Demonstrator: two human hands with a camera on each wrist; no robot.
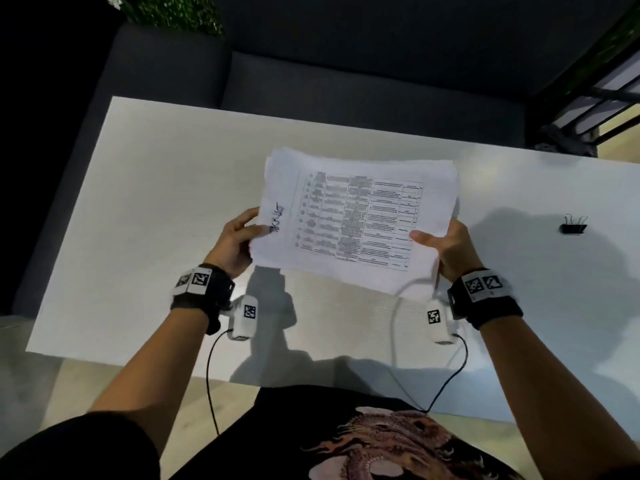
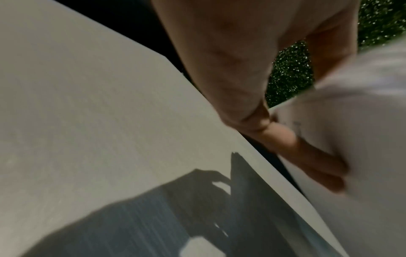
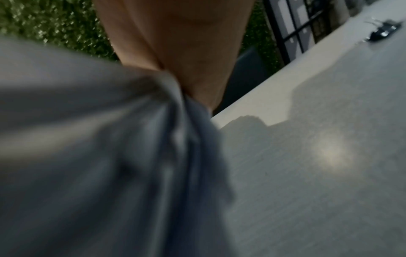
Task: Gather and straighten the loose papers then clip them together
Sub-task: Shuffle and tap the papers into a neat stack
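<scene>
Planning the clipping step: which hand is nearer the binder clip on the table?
Right. The right hand grips the paper stack's right edge, with the binder clip farther to its right. The left hand grips the stack's opposite edge, farther away.

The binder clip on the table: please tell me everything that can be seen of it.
The binder clip is small and black, with two thin wire handles that look like metal and stand up from its body. It sits on the white table, on the person's right side, apart from the papers and beyond the right hand. No hand touches it and it clips nothing. The right wrist view shows it only as a blurred dark shape near the table's far edge.
</scene>
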